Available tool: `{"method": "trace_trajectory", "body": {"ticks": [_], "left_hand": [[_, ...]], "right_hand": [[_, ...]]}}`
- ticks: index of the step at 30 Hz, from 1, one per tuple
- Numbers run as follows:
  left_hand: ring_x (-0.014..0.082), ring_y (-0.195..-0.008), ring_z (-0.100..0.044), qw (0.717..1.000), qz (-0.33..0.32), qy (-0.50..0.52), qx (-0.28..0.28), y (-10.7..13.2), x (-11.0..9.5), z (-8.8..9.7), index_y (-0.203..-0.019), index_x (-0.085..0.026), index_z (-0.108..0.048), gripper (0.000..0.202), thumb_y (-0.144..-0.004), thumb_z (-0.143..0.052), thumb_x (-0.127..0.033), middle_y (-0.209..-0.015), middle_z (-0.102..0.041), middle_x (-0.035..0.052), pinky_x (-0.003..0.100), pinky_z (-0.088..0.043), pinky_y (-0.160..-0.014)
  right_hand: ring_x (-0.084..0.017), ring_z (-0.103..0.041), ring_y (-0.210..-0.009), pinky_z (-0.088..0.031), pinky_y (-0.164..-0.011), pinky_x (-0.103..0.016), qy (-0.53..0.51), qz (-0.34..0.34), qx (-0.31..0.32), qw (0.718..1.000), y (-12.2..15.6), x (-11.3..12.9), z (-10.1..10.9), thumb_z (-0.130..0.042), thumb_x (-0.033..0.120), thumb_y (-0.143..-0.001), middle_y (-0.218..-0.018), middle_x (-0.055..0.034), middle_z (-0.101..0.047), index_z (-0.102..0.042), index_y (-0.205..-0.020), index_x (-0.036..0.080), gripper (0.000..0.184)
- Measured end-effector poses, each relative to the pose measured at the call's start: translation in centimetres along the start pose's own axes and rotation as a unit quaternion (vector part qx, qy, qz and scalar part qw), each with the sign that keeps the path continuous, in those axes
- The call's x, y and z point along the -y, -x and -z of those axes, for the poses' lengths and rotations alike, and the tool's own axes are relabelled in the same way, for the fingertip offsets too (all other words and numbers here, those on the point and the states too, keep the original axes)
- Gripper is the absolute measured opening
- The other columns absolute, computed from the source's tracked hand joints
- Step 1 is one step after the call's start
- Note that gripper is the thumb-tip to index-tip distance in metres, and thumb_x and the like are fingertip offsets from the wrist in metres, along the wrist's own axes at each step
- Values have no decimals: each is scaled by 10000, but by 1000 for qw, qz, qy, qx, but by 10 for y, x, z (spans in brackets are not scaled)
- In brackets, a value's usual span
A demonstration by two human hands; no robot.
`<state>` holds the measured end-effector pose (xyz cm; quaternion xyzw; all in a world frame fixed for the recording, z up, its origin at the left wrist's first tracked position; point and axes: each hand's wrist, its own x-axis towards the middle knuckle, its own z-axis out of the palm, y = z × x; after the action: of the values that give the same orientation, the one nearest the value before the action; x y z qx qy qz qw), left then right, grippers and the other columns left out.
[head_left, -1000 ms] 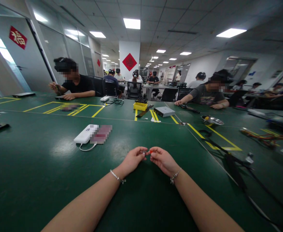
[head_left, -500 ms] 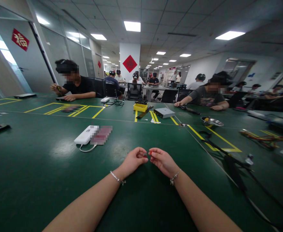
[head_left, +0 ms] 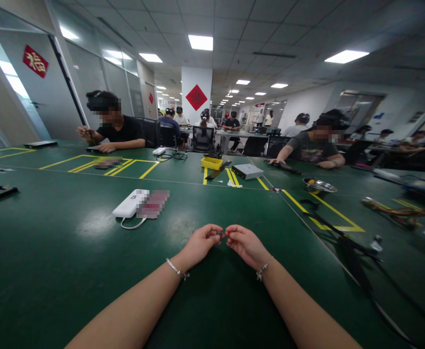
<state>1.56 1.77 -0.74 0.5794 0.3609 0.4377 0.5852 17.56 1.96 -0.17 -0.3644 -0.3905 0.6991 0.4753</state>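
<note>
Above the green table (head_left: 88,291) in front of me, my left hand (head_left: 200,243) is closed in a pinch on a small dark piece with a metallic look (head_left: 219,234). Facing it, my right hand (head_left: 247,248) pinches a small red piece (head_left: 228,233) between thumb and fingers. The two pieces are very close together at the fingertips; whether they touch, I cannot tell. Fingers hide most of both pieces, and their exact kind is too small to make out.
A white power bank (head_left: 130,203) with a short cable lies left of my hands, beside a blurred-out flat object. Farther off are a yellow bin (head_left: 211,163), a grey box (head_left: 247,171) and a metal bowl (head_left: 320,185). Black straps (head_left: 354,257) lie at right. Co-workers sit across the table.
The dark piece and the red piece have come nearer each other between my fingertips. The whole view has shifted slightly. The co-worker's hand at right has moved onto a dark object.
</note>
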Motion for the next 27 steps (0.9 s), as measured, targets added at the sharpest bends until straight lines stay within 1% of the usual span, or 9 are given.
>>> {"method": "trace_trajectory", "body": {"ticks": [4,7,9,13,16,19,21,24,27], "left_hand": [[95,-701,-527,1000,-18,-8,-10,0,2,0,-861,-140,-527,241,-634,-596,-101,-731,-553,-3,227,-417,-670],[79,-636,-496,999,-29,-29,-24,-1,3,1,-818,-149,-506,240,-608,-611,-96,-673,-513,-32,204,-398,-601],[67,-584,-464,997,-30,-54,-41,-1,3,2,-799,-155,-493,244,-597,-618,-99,-631,-480,-53,187,-370,-547],[64,-573,-451,994,-32,-75,-76,-1,2,3,-778,-164,-470,270,-574,-631,-91,-624,-474,-64,178,-358,-529],[76,-612,-486,994,-38,-62,-79,-2,3,4,-790,-164,-472,239,-605,-609,-98,-655,-507,-47,195,-391,-573],[98,-693,-534,996,-44,-38,-71,-3,5,5,-844,-155,-488,219,-650,-585,-118,-732,-561,-5,236,-423,-668],[109,-710,-551,996,-45,-31,-65,-3,5,5,-887,-152,-493,223,-679,-572,-144,-747,-580,11,253,-430,-692],[116,-693,-571,998,-26,-26,-54,-2,1,4,-909,-149,-497,182,-731,-522,-183,-763,-604,27,260,-441,-669],[121,-697,-584,998,-9,-25,-54,-1,-3,2,-933,-143,-503,183,-759,-480,-193,-799,-624,47,262,-444,-664]], "right_hand": [[-64,-506,-549,-405,-595,-235,-14,3,-5,1000,0,2,-1,-666,168,-599,-672,13,-586,-593,-749,161,167],[-65,-501,-542,-405,-586,-232,-12,1,-5,1000,-1,2,-1,-641,254,-659,-627,14,-565,-591,-744,152,141],[-65,-497,-533,-406,-579,-231,-10,0,-4,1000,-2,1,0,-619,298,-686,-600,17,-550,-590,-739,149,161],[-64,-505,-547,-411,-596,-230,-10,-1,-1,1000,-1,1,0,-644,272,-665,-626,16,-568,-587,-763,157,161],[-64,-517,-574,-414,-622,-236,-5,0,1,1000,1,1,0,-676,212,-624,-702,3,-602,-584,-788,168,192],[-64,-524,-592,-414,-636,-240,0,2,4,1000,1,1,0,-684,175,-604,-758,-4,-614,-586,-789,172,210],[-63,-525,-598,-413,-645,-241,1,3,6,1000,1,0,1,-687,163,-598,-772,-6,-615,-590,-787,169,212],[-63,-519,-589,-411,-641,-242,-1,0,7,1000,-1,-1,2,-679,191,-619,-742,-7,-610,-600,-806,164,205],[-70,-514,-577,-410,-624,-244,-6,-3,8,1000,-1,-1,2,-643,271,-669,-669,-2,-589,-605,-809,155,186]]}}
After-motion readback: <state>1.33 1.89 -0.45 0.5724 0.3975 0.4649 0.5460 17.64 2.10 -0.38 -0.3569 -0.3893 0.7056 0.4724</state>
